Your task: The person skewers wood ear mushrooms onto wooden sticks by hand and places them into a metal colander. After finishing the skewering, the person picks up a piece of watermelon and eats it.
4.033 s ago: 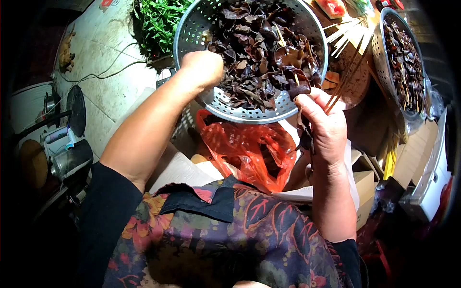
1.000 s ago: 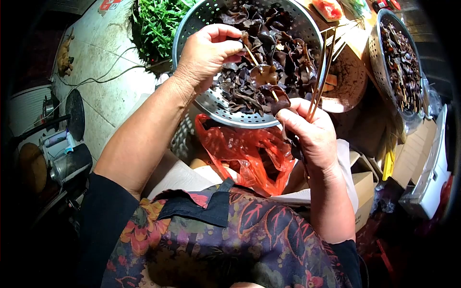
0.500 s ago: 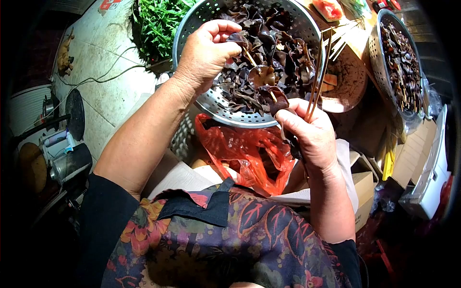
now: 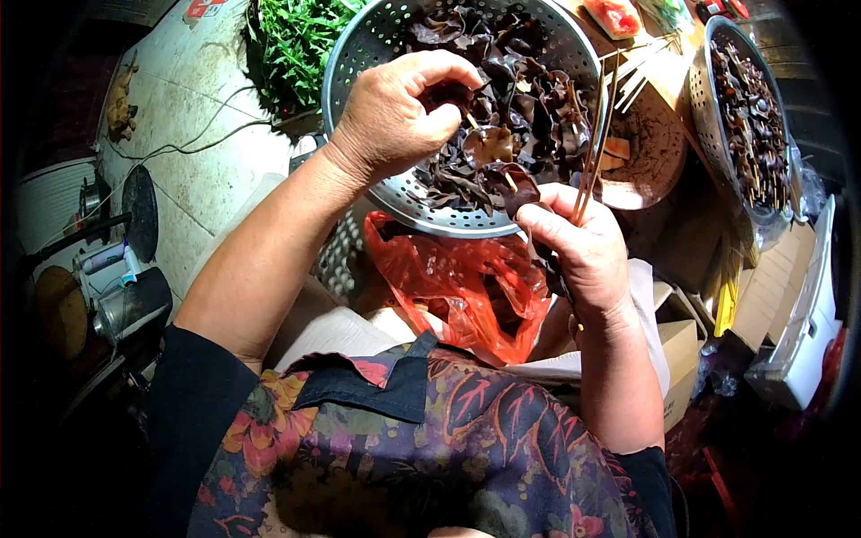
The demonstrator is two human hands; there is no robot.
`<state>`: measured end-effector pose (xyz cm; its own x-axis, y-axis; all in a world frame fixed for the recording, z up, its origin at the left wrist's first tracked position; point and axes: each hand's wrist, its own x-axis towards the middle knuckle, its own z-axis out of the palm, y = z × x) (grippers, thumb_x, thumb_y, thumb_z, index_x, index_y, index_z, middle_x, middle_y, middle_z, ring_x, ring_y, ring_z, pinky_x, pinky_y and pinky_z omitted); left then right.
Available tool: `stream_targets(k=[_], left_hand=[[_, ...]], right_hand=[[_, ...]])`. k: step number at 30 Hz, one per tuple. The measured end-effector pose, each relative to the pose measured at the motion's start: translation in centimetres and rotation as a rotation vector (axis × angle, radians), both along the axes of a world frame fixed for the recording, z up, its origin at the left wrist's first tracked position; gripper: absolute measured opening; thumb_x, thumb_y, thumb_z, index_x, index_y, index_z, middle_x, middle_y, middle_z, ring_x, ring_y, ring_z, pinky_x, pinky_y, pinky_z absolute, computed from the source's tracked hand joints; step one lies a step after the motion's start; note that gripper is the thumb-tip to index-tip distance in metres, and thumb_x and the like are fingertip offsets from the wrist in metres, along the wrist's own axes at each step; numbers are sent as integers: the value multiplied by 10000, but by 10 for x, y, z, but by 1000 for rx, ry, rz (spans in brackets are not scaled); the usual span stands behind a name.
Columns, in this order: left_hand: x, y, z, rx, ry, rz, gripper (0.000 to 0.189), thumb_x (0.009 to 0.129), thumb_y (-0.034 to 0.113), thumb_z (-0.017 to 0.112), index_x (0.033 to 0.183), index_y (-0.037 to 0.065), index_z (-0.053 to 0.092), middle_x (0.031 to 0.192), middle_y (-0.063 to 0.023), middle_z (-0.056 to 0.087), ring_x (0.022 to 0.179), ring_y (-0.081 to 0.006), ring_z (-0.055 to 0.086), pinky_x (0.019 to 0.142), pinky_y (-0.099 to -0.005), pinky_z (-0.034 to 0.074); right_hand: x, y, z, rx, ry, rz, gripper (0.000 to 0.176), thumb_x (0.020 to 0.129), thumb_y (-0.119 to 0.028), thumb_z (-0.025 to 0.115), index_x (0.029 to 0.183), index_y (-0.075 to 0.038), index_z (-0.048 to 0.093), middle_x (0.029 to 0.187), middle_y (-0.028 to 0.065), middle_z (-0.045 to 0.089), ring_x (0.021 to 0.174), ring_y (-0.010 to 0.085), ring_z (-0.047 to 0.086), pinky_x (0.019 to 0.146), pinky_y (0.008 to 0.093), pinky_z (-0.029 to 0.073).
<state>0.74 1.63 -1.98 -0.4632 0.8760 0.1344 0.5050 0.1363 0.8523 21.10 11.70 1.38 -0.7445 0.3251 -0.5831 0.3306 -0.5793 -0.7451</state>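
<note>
Crowded prep area: a perforated metal colander [image 4: 363, 45] of wood ear fungus fills the upper centre. Your left hand [image 4: 395, 112], fingers pinched on a wood ear piece [image 4: 446, 93], meets the bamboo skewer [image 4: 510, 179] tip. Your right hand [image 4: 583, 251], centre right, is clamped on that skewer and the spare sticks [image 4: 589, 166]. Judged step: threading. Sliding the piece down calls for a steady skewer.

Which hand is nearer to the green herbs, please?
Left. The left hand pinches fungus over the colander beside the green herbs; the right hand holds skewers farther right.
</note>
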Motion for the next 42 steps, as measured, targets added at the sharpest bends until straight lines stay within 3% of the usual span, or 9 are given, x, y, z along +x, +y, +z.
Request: stream_targets(k=[5,14,21,23,26,29,32,42], left_hand=[[-10,2,4,-28,-636,40,265,809,29,561,1070,26,601,953,-41,626,813,-89,585,703,-247,509],[-22,-1,-2,-70,-1154,127,256,865,67,558,1118,23,565,825,-43,631,659,-100,634,581,-197,529],[-11,0,10,-186,-1225,156,271,880,100,564,1141,28,550,761,-31,634,661,-99,636,542,-207,512],[-9,-1,10,-192,-1238,168,271,881,102,565,1141,28,551,758,-29,633,647,-91,630,533,-206,506],[-5,-3,8,-228,-1232,149,268,884,105,563,1141,29,551,816,-19,634,587,-51,590,499,-185,483],[-1,-2,6,-171,-1295,176,249,893,105,548,1133,37,555,930,-4,635,482,-3,474,414,-125,390],[2,-3,4,-182,-1317,140,242,898,101,537,1130,36,555,955,-14,636,470,0,457,405,-126,377],[5,-1,4,-155,-1244,153,273,886,148,562,1139,44,562,792,29,587,473,-28,485,415,-160,395]], right_hand=[[0,2,1,-20,-3,6,99,820,-93,629,872,-11,611,680,-16,558,572,47,478,531,183,376],[-1,5,4,-7,34,15,78,807,-81,638,854,-21,618,695,-20,568,584,38,481,534,171,362],[0,3,4,-24,46,4,74,822,-72,626,864,-12,616,711,-20,574,601,36,482,543,175,373],[1,2,1,97,35,27,76,830,-68,619,872,-6,611,706,-22,568,591,37,479,534,179,378],[2,0,-2,55,53,9,84,832,-69,618,883,-3,607,697,-22,561,572,38,475,519,179,374],[1,-1,-2,61,48,3,84,834,-69,616,887,-5,607,688,-22,558,557,38,469,507,179,370],[1,-2,-5,77,38,-6,80,835,-73,615,882,-9,607,683,-22,557,555,40,469,507,180,370],[-3,-1,-5,44,53,-26,99,828,-103,622,872,-14,610,697,-16,565,582,45,480,534,179,371]])
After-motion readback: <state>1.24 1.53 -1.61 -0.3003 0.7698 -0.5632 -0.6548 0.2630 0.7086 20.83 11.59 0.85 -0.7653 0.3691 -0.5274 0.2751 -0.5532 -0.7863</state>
